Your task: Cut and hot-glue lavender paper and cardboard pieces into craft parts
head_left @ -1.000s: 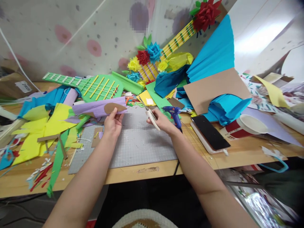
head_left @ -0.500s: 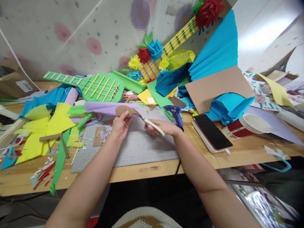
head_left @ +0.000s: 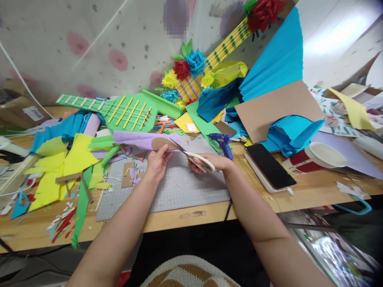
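My left hand point(head_left: 158, 161) is closed on a strip of purple crepe paper point(head_left: 134, 139) together with an oval brown cardboard piece point(head_left: 160, 143) lying against it, thumb on top. In my right hand point(head_left: 206, 161) are white-handled scissors point(head_left: 203, 160), their blades parted a little and pointing up and left at the right end of the paper and cardboard. Both hands are above a grey cutting mat point(head_left: 176, 191). A blue glue gun point(head_left: 222, 140) stands just behind my right hand.
A green paper guitar point(head_left: 131, 113) and a yellow one with paper flowers point(head_left: 191, 85) stand behind. Yellow crepe paper point(head_left: 50, 171) and scraps cover the left. On the right are a phone point(head_left: 271, 165), a paper cup point(head_left: 317, 157), brown cardboard point(head_left: 278, 105) and blue crepe paper point(head_left: 275, 56).
The scissor blades have opened slightly and shifted from the cardboard's edge over the purple paper. The whole view has moved a little; both hands keep their hold.
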### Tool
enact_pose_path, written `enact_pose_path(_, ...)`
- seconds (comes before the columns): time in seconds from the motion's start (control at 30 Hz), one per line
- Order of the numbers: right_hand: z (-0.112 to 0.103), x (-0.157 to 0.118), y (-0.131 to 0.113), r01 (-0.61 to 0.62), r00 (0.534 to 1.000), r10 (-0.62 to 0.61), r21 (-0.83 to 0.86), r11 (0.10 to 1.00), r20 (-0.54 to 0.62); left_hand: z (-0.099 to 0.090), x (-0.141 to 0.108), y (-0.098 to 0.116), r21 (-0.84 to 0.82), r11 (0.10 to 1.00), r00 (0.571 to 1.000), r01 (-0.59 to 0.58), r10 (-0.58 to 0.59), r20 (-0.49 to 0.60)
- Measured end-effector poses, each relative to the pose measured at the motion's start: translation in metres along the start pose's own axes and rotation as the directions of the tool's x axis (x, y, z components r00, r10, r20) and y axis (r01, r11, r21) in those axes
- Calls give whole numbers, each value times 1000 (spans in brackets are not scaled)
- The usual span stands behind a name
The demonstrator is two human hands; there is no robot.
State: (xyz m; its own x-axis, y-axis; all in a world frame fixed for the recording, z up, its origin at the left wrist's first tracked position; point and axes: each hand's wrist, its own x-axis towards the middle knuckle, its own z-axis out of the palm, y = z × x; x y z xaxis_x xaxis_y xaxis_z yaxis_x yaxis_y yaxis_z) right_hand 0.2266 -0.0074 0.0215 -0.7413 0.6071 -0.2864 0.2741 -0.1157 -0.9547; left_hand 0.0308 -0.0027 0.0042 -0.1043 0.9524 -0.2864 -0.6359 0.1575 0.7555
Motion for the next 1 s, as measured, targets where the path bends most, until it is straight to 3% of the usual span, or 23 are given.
enact_pose_path(0.3, 2, 1, -1, -41, 998, 42, 15, 999, -39, 1, -1, -4, -51, 998, 999, -27, 25, -48)
enact_pose_path(1.0, -2, 3, 0, 2, 999, -5, -50, 999, -54, 3, -1, -6, -41, 999, 996, -33, 30, -81)
